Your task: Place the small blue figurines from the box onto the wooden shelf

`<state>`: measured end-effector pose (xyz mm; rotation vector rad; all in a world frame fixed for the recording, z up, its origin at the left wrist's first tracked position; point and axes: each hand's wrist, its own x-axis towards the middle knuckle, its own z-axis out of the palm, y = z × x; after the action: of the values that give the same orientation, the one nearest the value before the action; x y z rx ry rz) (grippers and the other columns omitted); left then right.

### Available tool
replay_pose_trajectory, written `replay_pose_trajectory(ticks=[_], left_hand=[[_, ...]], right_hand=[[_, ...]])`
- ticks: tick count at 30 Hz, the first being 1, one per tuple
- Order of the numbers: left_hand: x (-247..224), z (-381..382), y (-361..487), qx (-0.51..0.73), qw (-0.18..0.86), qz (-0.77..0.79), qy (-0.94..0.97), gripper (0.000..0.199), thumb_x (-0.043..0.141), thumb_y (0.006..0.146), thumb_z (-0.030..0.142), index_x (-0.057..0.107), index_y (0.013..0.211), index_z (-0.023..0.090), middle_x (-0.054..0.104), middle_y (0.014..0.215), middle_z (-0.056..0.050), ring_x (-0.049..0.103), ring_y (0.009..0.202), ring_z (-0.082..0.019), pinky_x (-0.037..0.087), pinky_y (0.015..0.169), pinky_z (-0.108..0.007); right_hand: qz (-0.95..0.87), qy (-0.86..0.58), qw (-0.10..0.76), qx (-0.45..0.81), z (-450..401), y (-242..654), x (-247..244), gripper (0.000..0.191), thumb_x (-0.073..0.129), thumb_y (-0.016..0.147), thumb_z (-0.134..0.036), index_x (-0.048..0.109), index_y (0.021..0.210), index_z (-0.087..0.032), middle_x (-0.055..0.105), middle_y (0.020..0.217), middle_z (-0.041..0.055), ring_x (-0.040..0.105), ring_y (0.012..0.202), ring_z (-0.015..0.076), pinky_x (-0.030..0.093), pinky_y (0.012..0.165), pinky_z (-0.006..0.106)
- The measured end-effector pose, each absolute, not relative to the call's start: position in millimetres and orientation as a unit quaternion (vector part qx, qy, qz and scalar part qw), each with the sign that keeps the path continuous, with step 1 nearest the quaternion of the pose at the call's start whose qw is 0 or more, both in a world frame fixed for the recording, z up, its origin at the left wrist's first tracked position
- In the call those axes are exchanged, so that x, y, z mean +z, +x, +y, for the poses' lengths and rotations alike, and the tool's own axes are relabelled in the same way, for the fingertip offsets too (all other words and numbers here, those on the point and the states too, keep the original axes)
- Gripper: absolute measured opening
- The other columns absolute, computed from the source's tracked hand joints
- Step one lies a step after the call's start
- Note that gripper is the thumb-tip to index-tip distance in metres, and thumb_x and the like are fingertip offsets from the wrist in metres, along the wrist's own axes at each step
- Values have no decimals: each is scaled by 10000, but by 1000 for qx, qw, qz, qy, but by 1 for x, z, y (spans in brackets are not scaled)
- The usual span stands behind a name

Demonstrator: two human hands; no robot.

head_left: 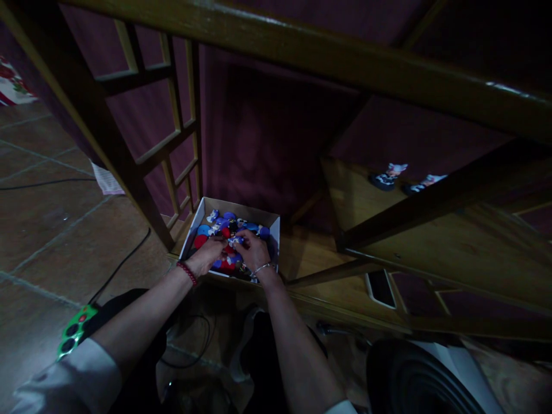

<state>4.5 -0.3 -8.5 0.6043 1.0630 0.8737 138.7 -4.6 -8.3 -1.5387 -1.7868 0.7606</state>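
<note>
The room is dim, with a brown tile floor [38, 247] and purple cloth or wall [241, 167] behind a wood shelf [310, 253]; the shelf's low board looks flat; a white box [192, 228] sits near its left end, by the front edge, with lots of little toys [202, 229] in it; a dark slab with a white rim [380, 289] lies further right along that edge; the left hand [210, 253] is over the box's front left part, but I can't tell if its fingers hold anything; the right hand [254, 251] seems to pinch a blue and white toy [235, 241] over the box's middle; best, I think, to pinch softly on the thick part, and stay low so a slip lands inside.
</note>
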Motion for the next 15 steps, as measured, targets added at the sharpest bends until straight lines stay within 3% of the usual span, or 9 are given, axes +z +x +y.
replay_pose_trajectory(ticks=[10, 15], left_hand=[[-9, 4, 2, 421, 692, 512, 285, 67, 610, 678, 105, 555, 639, 101, 554, 534, -10, 532, 457, -94, 444, 463, -213], [-13, 2, 3, 420, 691, 503, 306, 69, 598, 686, 99, 567, 625, 97, 576, 573, -32, 575, 569, -129, 515, 613, -305]], right_hand=[[-679, -591, 334, 279, -3, 130, -5, 182, 555, 700, -201, 565, 881, -222, 624, 790, -8, 580, 728, 143, 464, 709, 281], [-693, -584, 323, 272, -5, 131, -2, 170, 552, 700, -191, 561, 866, -228, 626, 794, -5, 580, 717, 147, 461, 699, 279]])
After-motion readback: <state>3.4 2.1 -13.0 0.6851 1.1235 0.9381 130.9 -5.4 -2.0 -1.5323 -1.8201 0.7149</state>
